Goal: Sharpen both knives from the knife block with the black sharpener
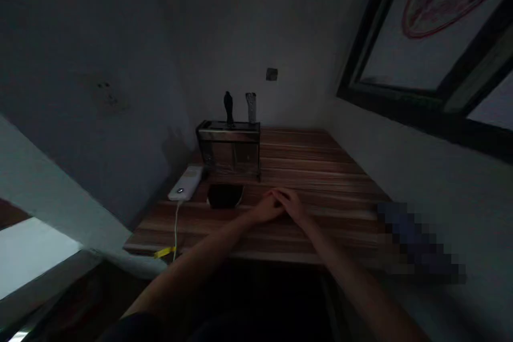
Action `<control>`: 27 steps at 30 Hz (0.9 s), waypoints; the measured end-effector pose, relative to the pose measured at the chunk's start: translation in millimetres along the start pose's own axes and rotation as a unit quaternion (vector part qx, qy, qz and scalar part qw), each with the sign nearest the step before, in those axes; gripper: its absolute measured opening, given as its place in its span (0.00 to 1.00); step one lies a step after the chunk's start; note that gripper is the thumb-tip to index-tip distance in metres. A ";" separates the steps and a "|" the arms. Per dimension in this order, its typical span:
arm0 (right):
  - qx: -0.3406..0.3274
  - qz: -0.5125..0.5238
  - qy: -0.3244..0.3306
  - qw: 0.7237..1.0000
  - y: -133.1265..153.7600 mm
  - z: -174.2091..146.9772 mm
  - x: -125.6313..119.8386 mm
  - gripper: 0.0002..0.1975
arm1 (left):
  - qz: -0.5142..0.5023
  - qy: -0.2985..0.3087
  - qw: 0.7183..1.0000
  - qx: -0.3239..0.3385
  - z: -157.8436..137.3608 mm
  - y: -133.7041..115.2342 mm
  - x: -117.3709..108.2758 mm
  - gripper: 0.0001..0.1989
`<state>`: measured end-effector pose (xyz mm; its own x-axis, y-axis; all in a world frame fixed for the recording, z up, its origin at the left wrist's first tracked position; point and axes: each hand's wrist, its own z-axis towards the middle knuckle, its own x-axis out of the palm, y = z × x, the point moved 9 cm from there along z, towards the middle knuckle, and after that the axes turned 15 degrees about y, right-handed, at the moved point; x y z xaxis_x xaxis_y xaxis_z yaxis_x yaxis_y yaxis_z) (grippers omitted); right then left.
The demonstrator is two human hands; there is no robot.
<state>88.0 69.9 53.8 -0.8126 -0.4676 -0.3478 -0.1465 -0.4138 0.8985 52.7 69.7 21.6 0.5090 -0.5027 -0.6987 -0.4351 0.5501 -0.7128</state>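
My left hand (pixel 267 209) and my right hand (pixel 290 203) meet on a wood-grain table (pixel 308 165). The right fingers reach over the left ones, partly hiding them; both hands look loosely stretched out, with no object visible in them. Nearest to the left hand lies a dark, flat object with a rounded lower edge (pixel 225 196), its kind unclear in the dim light. Behind it stands a dark-framed, see-through box (pixel 229 152). Two upright objects rise from its top: a black one (pixel 228 107) and a grey one (pixel 251 107).
On the left, a white device (pixel 187 183) has a white cable (pixel 175 230) running over the front edge beside a yellow strip (pixel 164 252). Walls border the table left, back and right. A dark window frame (pixel 401 104) is at upper right; a blurred-out patch (pixel 417 243) lies below it.
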 end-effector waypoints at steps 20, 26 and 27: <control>-0.029 0.030 0.011 0.999 8.9 -4.1 3.5 0.12 | 0.153 0.008 0.988 0.022 -10.9 -27.1 0.8 0.14; -0.031 0.022 -0.003 0.999 17.3 -8.6 3.5 0.12 | 0.255 0.036 0.966 0.031 -23.9 -53.6 -3.5 0.14; -0.029 0.020 -0.006 0.999 18.4 -9.2 3.1 0.13 | 0.275 0.043 0.960 0.032 -27.8 -57.0 -5.2 0.13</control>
<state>87.9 53.7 66.7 -0.8238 -0.4757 -0.3084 -0.0815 -0.4390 0.8948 54.2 22.4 64.1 0.1500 -0.1760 -0.9729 -0.5725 0.7868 -0.2307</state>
